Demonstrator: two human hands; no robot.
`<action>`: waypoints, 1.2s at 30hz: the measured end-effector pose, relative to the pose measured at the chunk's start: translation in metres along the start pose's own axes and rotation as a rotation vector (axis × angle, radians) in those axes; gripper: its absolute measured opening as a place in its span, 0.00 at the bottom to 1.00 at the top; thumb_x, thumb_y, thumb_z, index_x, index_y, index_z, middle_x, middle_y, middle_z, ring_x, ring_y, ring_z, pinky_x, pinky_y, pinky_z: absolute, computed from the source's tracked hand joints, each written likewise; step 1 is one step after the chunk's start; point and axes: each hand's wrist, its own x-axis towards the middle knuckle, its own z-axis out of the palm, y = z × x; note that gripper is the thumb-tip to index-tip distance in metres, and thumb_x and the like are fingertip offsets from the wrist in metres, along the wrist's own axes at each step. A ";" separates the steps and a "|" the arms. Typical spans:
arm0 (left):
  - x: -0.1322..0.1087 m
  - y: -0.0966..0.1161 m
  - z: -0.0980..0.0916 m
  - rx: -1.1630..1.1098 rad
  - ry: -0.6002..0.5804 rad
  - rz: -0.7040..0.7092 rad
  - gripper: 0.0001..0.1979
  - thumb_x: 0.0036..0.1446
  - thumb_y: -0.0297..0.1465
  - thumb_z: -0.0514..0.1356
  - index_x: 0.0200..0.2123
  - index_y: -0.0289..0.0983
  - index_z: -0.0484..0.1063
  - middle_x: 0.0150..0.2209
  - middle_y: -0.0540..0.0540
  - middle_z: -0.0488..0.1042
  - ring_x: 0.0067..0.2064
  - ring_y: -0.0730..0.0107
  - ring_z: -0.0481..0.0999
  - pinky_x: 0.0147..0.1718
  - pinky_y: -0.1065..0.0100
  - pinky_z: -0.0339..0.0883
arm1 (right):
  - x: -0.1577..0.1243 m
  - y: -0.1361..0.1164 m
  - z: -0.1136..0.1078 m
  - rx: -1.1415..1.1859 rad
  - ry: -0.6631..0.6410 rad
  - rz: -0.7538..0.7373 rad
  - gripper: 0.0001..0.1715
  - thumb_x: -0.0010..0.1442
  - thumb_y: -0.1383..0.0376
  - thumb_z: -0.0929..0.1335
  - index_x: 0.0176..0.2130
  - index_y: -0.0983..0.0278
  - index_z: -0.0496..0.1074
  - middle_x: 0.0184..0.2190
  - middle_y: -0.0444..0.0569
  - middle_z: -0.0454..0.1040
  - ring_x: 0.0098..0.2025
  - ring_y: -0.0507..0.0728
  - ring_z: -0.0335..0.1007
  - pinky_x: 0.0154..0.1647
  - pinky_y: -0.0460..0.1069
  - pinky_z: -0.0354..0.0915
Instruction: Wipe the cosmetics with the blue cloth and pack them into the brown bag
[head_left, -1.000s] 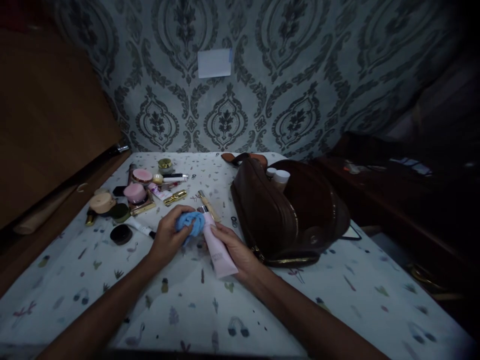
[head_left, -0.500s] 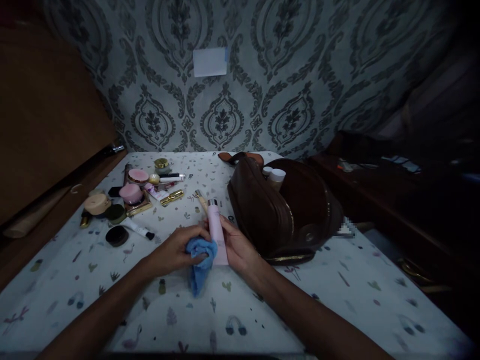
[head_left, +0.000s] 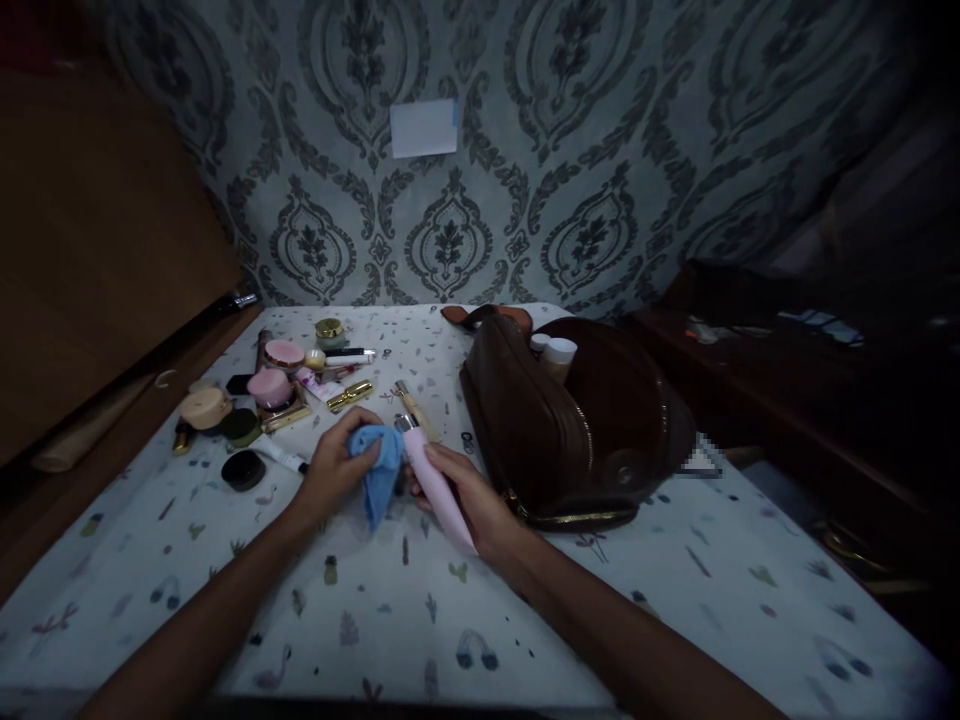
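Note:
My right hand [head_left: 466,497] grips a pale pink tube [head_left: 435,484] with a silver cap, tilted with the cap pointing up and to the left. My left hand [head_left: 335,465] is closed on a crumpled blue cloth [head_left: 377,467] and presses it against the tube near the cap. Both hands hover just above a table covered with a white patterned cloth [head_left: 375,610].
A brown leather bag [head_left: 570,430] lies open to the right, with white-capped bottles [head_left: 561,352] inside. Several cosmetics lie at the left: pink compacts [head_left: 271,385], a black round pot [head_left: 243,469], a gold lipstick [head_left: 349,395], a beige jar [head_left: 203,406]. A brush [head_left: 415,406] lies behind the hands.
The blue cloth has slid from the tube's lower end up to near its cap. The tube has tilted more to the left.

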 end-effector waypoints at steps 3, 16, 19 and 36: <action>0.005 -0.002 -0.003 -0.036 0.207 -0.001 0.09 0.54 0.36 0.60 0.36 0.39 0.65 0.30 0.53 0.67 0.31 0.72 0.66 0.30 0.73 0.62 | -0.004 0.000 0.002 -0.038 -0.096 0.020 0.19 0.49 0.56 0.77 0.35 0.65 0.74 0.26 0.46 0.76 0.25 0.51 0.70 0.21 0.42 0.65; 0.000 0.003 -0.006 -0.294 -0.103 0.000 0.12 0.59 0.42 0.60 0.36 0.40 0.66 0.50 0.43 0.73 0.48 0.60 0.74 0.45 0.63 0.68 | 0.000 0.001 -0.002 -0.006 -0.242 0.127 0.22 0.49 0.55 0.77 0.38 0.68 0.73 0.26 0.50 0.77 0.22 0.50 0.68 0.19 0.42 0.60; -0.001 0.003 -0.008 -0.017 -0.148 0.176 0.13 0.62 0.42 0.58 0.45 0.40 0.69 0.46 0.43 0.73 0.48 0.61 0.72 0.48 0.62 0.66 | 0.001 0.002 -0.006 0.064 -0.329 0.225 0.20 0.56 0.57 0.73 0.40 0.71 0.72 0.28 0.53 0.76 0.22 0.50 0.67 0.18 0.41 0.58; -0.007 0.006 0.003 0.393 -0.176 0.187 0.19 0.66 0.37 0.47 0.23 0.39 0.58 0.20 0.55 0.57 0.23 0.73 0.61 0.27 0.69 0.53 | -0.006 0.006 -0.002 -0.515 -0.297 0.105 0.25 0.57 0.46 0.70 0.34 0.66 0.68 0.24 0.43 0.69 0.20 0.48 0.62 0.17 0.42 0.56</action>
